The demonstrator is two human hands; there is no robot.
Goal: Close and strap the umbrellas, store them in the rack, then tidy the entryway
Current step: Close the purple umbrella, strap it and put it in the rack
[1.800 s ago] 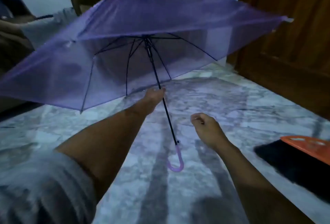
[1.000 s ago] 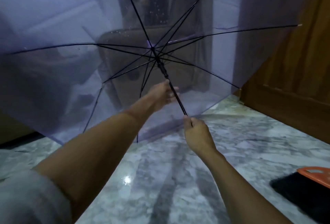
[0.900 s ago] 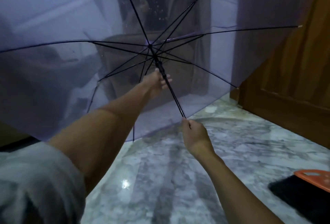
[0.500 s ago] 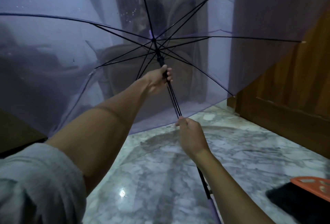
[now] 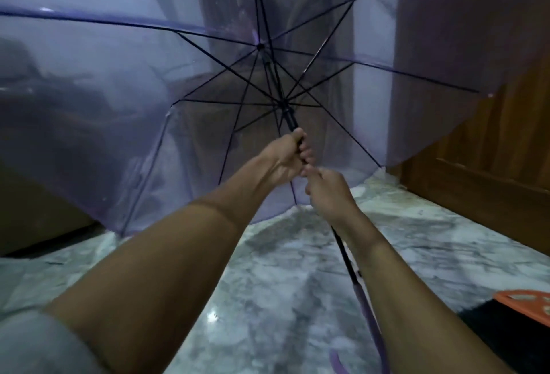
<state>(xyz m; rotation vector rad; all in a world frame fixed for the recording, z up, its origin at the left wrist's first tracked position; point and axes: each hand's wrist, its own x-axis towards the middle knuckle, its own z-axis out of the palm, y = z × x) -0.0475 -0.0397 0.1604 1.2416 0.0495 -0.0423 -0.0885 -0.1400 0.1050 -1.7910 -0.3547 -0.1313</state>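
Note:
A see-through purple umbrella (image 5: pixel 119 81) is spread wide in front of me, its canopy tipped away and filling the upper view. Black ribs fan out from the runner (image 5: pixel 288 114) on the black shaft. My left hand (image 5: pixel 287 157) is closed around the shaft just below the runner. My right hand (image 5: pixel 327 192) grips the shaft directly beneath it, the two hands touching. The shaft runs down past my right forearm to the purple hooked handle (image 5: pixel 369 329) near the bottom edge.
The floor is grey-white marble (image 5: pixel 268 284). A dark wooden door (image 5: pixel 491 150) stands at the right. An orange object (image 5: pixel 526 305) lies on a black mat (image 5: pixel 488 323) at the lower right. Brown furniture (image 5: pixel 35 213) shows dimly through the canopy at the left.
The runner has slid down the shaft with my left hand and the ribs have begun to fold. My right hand has moved up the shaft until it meets the left.

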